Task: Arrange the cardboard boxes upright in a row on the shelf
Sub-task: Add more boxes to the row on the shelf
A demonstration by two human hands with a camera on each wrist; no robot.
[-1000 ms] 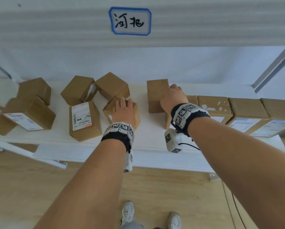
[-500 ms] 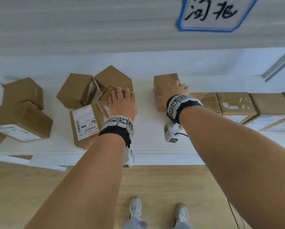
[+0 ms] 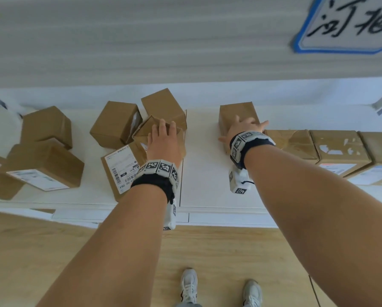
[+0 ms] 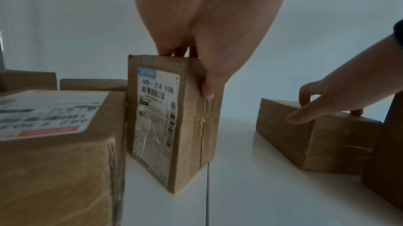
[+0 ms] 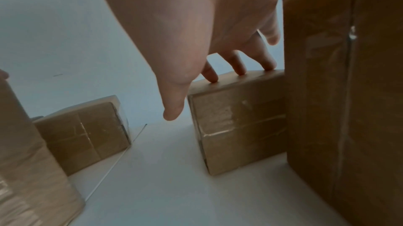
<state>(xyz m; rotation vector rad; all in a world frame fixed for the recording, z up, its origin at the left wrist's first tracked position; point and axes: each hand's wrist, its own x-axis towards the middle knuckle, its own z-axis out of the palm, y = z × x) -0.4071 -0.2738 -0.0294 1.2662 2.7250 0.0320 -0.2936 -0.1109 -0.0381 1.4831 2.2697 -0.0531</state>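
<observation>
Brown cardboard boxes lie on a white shelf point(image 3: 207, 178). My left hand point(image 3: 163, 145) grips a small labelled box point(image 4: 174, 117) from above, thumb point(image 4: 209, 90) on its side and fingers over its far top edge; that box stands on end. My right hand point(image 3: 244, 129) lies spread on another plain box point(image 3: 236, 114), fingertips point(image 5: 240, 71) resting on its top and the thumb point(image 5: 174, 109) hanging beside its left face. Just right of it, a row of boxes point(image 3: 338, 149) stands side by side, starting with a taped one point(image 3: 289, 142).
Loose boxes crowd the shelf's left half: a flat one with a white label point(image 3: 121, 169) against my left wrist, two tilted ones point(image 3: 117, 124) behind, more at the far left point(image 3: 45, 165). An upper board with a blue-edged sign point(image 3: 345, 25) hangs overhead. Wooden floor point(image 3: 207, 251) lies below.
The view has swung left and closer to the shelf. My left hand has reached further over its box. My right hand's fingers have spread out on the plain box.
</observation>
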